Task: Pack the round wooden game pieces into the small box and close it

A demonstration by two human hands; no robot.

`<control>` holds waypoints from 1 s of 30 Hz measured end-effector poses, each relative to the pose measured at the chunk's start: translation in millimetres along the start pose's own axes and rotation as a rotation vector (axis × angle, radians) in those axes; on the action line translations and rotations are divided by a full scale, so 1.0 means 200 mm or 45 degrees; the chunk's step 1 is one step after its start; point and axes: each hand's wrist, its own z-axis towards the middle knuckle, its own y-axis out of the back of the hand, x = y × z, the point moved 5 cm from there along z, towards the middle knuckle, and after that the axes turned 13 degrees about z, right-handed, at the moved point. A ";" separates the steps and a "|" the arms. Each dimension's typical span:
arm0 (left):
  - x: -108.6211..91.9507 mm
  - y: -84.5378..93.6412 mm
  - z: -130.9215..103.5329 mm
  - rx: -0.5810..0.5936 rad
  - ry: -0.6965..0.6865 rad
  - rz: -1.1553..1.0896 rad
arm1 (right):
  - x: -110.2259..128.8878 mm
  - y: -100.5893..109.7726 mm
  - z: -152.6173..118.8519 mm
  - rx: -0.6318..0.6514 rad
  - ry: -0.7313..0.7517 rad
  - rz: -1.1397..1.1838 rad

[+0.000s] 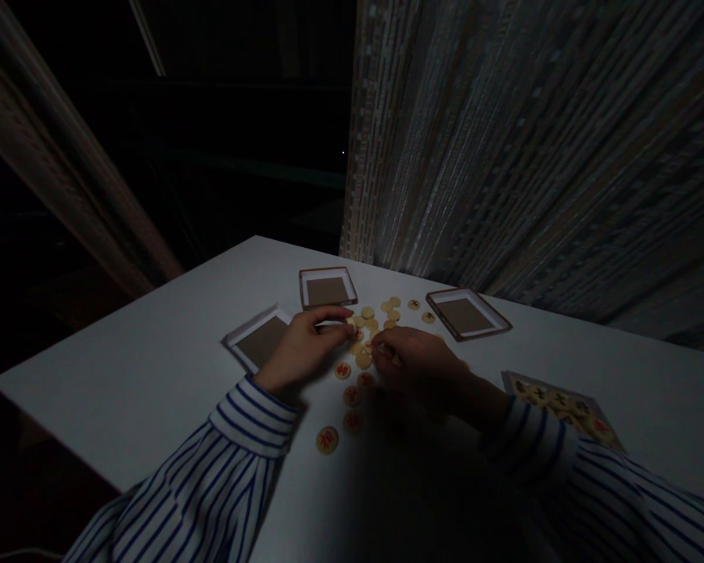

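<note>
Striped sleeves (193, 469), left hand (305, 344) and right hand (422, 361) among discs (363, 361), grips unclear, white table (123, 375), curtain (481, 141), dark room (240, 141)

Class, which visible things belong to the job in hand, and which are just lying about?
Apparently belonging:
- round, pale discs, some red-marked
- three shallow, rectangular, brown-floored boxes
- greyish box holding discs

Apparently unrelated:
- patterned grey curtain
- thin white cord

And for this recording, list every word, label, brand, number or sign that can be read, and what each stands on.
None reads surely enough to quote.
Red characters on the loose round pieces nearest the person: too dark and blurred.
Black characters on two far pieces by the right-hand open box: too small.
Black characters and a red one on packed pieces in the tray at right: too blurred.
</note>
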 end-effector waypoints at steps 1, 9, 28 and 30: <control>0.00 0.00 0.00 0.006 0.011 -0.024 | 0.00 0.00 0.00 -0.005 0.005 0.002; 0.03 0.00 0.01 0.001 0.019 -0.140 | -0.01 -0.01 0.00 -0.010 0.009 0.004; 0.01 -0.03 0.01 0.077 0.071 -0.393 | 0.00 -0.01 0.01 -0.030 0.011 -0.020; 0.01 -0.03 0.01 0.078 0.072 -0.397 | 0.00 -0.02 0.01 -0.032 0.011 -0.024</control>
